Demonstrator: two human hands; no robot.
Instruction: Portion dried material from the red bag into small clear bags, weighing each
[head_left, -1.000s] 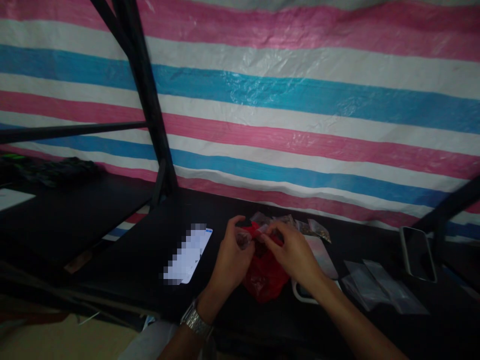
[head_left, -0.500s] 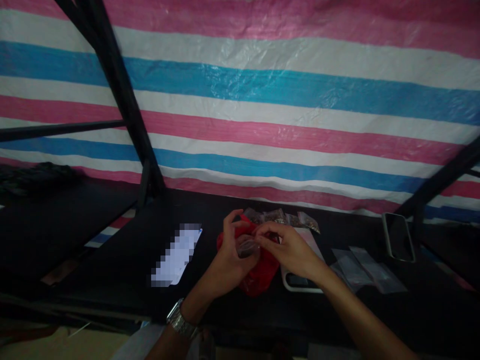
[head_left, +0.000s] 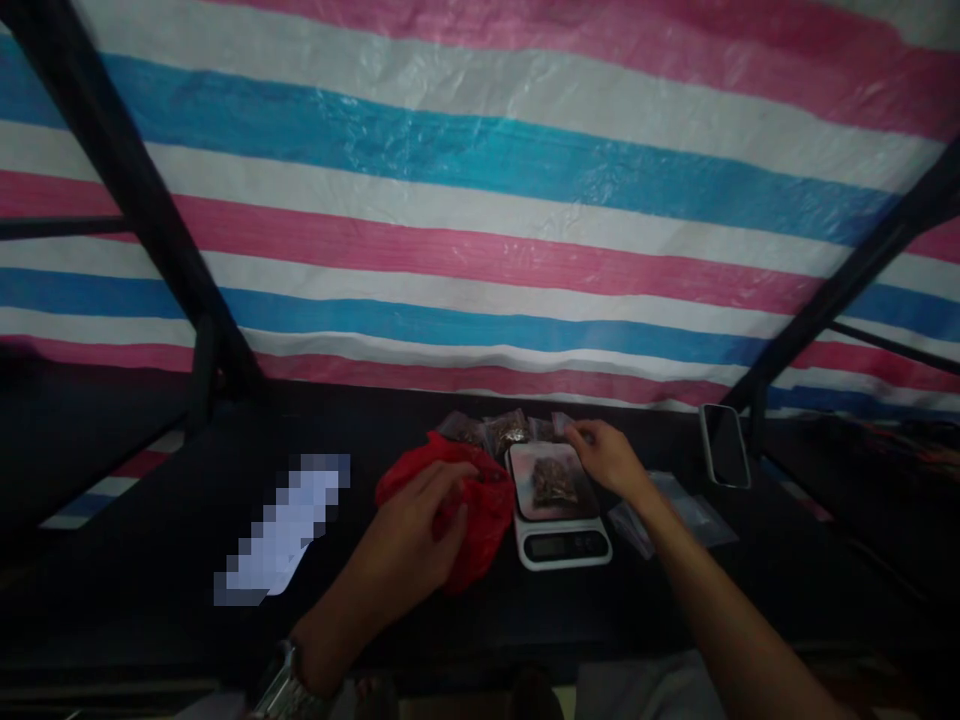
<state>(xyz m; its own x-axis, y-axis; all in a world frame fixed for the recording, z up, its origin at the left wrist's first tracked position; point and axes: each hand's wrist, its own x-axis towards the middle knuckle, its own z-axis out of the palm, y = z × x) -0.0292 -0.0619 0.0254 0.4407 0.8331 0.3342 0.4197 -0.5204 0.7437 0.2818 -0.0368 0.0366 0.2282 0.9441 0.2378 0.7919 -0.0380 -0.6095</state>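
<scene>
My left hand (head_left: 420, 525) is over the crumpled red plastic bag (head_left: 484, 530), thumb and fingers apart and curved at its mouth; some fingertips are hidden in the folds. To its right, a small clear bag of brown bits (head_left: 553, 482) lies on the plate of a white digital scale (head_left: 566, 550). My right hand (head_left: 607, 458) is behind the scale's right side, its fingers pinched at the edge of another small zip bag (head_left: 561, 424). Several filled zip bags (head_left: 510, 430) lie in a row behind the scale.
Flat clear zip bags (head_left: 679, 510) lie on the black table (head_left: 337, 620) right of the scale, partly under my right forearm. A phone (head_left: 725, 447) rests farther right. On the left is a bright, pixelated flat object (head_left: 281, 535). Dark frame posts (head_left: 150, 215) stand before a striped sheet (head_left: 487, 230).
A filled small bag now lies on the scale. My right hand has moved away from my left, to the bags at the back. The view has shifted right.
</scene>
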